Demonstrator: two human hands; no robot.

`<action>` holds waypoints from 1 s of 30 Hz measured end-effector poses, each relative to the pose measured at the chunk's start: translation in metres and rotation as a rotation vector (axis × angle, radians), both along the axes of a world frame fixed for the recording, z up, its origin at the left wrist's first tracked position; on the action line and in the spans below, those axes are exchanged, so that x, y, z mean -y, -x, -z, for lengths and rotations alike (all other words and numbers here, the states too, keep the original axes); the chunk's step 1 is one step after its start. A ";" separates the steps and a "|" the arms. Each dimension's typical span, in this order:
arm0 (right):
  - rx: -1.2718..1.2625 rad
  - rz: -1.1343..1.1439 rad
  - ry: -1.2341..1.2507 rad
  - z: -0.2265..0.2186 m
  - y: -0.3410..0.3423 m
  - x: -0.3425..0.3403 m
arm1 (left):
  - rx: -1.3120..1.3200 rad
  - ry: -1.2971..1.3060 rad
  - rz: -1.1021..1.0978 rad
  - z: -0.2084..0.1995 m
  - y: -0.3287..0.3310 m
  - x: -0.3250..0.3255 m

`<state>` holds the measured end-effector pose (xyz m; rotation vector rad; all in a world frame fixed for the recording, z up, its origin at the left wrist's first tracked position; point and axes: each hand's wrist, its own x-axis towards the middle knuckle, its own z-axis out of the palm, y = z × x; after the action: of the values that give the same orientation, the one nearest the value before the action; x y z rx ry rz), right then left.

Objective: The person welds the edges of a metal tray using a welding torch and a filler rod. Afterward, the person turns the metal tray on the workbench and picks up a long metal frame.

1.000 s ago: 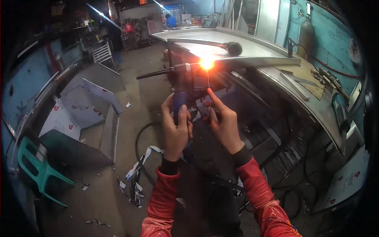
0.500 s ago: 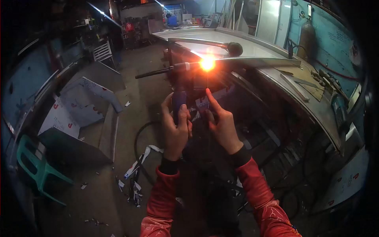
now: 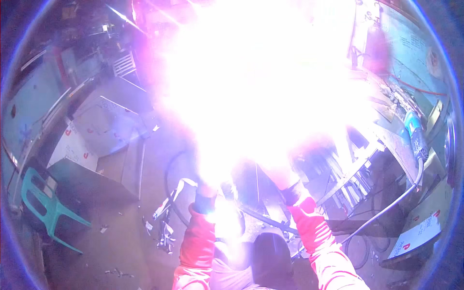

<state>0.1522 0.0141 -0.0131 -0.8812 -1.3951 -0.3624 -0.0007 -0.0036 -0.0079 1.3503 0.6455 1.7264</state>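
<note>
A white-violet welding glare (image 3: 261, 82) covers the middle and top of the view, hiding the workpiece and most of both hands. My left hand (image 3: 209, 185) shows only near its wrist; half a second ago its fingers wrapped the blue handle of a TIG welding torch, now lost in the light. Of my right hand (image 3: 281, 177), the lower part shows beside the glare. The thin filler rod (image 3: 257, 181) hangs below it, and the earlier frame has it pinched in those fingers. Both red-sleeved forearms reach up from the lower edge.
A green plastic chair (image 3: 53, 210) and a bent sheet-metal piece (image 3: 96, 179) stand at left. Peeled film scraps (image 3: 166, 205) litter the floor. At right are a teal angle grinder (image 3: 413, 123) with its cable (image 3: 386, 210), metal strips (image 3: 355, 188) and a gas cylinder (image 3: 377, 50).
The small orange glow at the torch tip has grown into a huge white flare that washes out hands, torch and bench. My forearms have stayed almost where they were.
</note>
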 end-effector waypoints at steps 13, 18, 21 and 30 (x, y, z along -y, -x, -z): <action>-0.001 -0.469 0.453 -0.036 -0.013 0.026 | -0.037 0.036 -0.031 -0.025 -0.004 0.012; 0.031 -0.408 0.480 -0.036 -0.015 0.028 | -0.068 0.045 -0.043 -0.021 -0.004 0.010; 0.046 -0.375 0.475 -0.036 -0.014 0.028 | 0.340 0.254 0.075 -0.022 -0.003 0.010; 0.028 -0.363 0.460 -0.031 -0.013 0.018 | -0.036 0.039 -0.038 -0.023 -0.003 0.013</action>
<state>0.1651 -0.0040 0.0175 -0.9667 -1.6603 0.2347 0.0023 -0.0162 0.0156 1.3529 0.7260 1.7143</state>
